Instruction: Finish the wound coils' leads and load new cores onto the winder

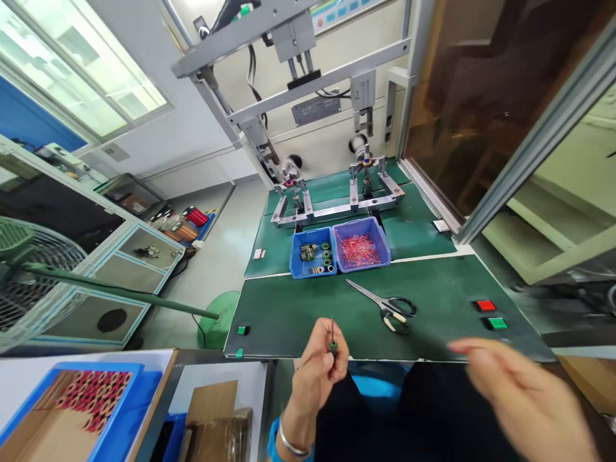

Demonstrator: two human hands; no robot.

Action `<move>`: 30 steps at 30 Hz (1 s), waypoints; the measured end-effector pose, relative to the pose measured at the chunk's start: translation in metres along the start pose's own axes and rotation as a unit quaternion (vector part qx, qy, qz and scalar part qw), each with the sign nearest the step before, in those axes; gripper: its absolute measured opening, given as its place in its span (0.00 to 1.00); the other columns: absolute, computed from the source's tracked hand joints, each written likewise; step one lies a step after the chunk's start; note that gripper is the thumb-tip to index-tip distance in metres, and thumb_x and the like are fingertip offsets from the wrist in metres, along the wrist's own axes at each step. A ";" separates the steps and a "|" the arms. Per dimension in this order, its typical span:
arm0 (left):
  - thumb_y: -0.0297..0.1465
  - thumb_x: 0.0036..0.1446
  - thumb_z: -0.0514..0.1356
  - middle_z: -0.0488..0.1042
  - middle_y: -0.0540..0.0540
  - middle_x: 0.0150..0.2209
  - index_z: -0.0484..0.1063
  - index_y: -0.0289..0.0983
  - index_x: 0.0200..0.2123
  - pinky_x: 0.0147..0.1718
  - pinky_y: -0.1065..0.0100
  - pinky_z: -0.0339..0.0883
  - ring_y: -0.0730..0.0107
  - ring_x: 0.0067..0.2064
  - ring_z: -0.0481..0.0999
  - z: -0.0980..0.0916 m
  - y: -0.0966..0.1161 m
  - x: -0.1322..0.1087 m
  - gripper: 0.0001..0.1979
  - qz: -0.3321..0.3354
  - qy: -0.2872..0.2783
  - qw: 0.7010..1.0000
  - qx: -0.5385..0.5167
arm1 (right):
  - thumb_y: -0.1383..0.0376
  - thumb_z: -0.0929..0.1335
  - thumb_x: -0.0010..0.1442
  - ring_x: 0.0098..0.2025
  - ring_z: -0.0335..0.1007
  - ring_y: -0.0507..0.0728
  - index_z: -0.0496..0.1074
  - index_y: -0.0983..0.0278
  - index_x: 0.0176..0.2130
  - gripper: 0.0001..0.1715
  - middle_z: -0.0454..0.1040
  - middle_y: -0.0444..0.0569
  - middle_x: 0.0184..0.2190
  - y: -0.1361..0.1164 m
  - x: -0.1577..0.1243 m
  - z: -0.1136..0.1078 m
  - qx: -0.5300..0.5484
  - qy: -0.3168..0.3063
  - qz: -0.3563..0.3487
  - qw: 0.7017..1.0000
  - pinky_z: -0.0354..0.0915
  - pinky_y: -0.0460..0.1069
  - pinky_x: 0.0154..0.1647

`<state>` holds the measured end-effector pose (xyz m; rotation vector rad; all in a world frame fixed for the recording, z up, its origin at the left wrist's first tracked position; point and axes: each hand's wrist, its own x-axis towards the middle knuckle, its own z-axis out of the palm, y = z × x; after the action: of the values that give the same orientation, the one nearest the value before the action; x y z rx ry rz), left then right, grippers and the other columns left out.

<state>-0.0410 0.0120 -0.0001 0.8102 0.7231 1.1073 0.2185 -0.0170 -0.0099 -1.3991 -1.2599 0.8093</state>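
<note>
My left hand is curled narrow, its fingertips pinching a small green part with a thin dark wire standing up from it, just below the scissors. My right hand hangs open and empty, right of the scissors, smeared by blur. The part is too small to make out.

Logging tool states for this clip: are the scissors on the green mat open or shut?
Shut. The scissors lie flat on the green mat, their blades together as one thin line, away from both hands.
</note>
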 end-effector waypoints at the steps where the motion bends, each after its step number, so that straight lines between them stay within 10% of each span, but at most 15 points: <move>1: 0.47 0.55 0.63 0.64 0.54 0.23 0.65 0.38 0.40 0.21 0.74 0.48 0.77 0.22 0.54 0.010 -0.004 0.001 0.19 -0.002 -0.018 1.000 -0.011 | 0.53 0.69 0.63 0.24 0.74 0.53 0.80 0.60 0.38 0.15 0.80 0.45 0.28 -0.009 0.001 0.013 -0.016 -0.034 -0.020 0.999 0.69 0.44 0.22; 8: 0.45 0.63 0.59 0.66 0.51 0.28 0.67 0.38 0.36 0.25 0.74 0.56 0.76 0.26 0.60 0.031 -0.019 -0.003 0.15 0.017 -0.005 1.000 -0.021 | 0.61 0.64 0.68 0.18 0.67 0.49 0.75 0.61 0.42 0.11 0.73 0.39 0.19 -0.056 0.001 0.070 -0.028 -0.135 -0.137 0.981 0.63 0.42 0.19; 13: 0.41 0.61 0.63 0.65 0.50 0.35 0.72 0.38 0.36 0.32 0.76 0.62 0.76 0.33 0.63 0.034 -0.024 -0.005 0.12 0.063 0.051 0.997 0.004 | 0.64 0.66 0.65 0.16 0.64 0.48 0.72 0.62 0.36 0.06 0.72 0.39 0.20 -0.057 -0.005 0.072 -0.081 -0.069 -0.212 0.971 0.61 0.42 0.18; 24: 0.40 0.53 0.70 0.66 0.55 0.25 0.71 0.37 0.33 0.15 0.82 0.45 0.86 0.18 0.49 0.056 -0.029 -0.002 0.15 -0.014 0.112 0.980 -0.166 | 0.72 0.62 0.64 0.17 0.63 0.47 0.69 0.62 0.32 0.10 0.71 0.39 0.20 -0.053 -0.013 0.071 -0.008 -0.125 -0.246 0.961 0.61 0.41 0.21; 30: 0.38 0.59 0.66 0.67 0.58 0.20 0.66 0.38 0.30 0.10 0.83 0.43 0.88 0.13 0.42 0.050 -0.029 0.000 0.13 -0.023 0.059 0.978 -0.199 | 0.69 0.65 0.66 0.15 0.59 0.46 0.74 0.63 0.40 0.07 0.65 0.36 0.16 -0.054 -0.006 0.061 -0.023 -0.078 -0.254 0.964 0.59 0.40 0.18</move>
<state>0.0145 -0.0049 0.0013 0.3875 0.5878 1.2161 0.1458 -0.0124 0.0268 -0.9889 -1.6754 0.5408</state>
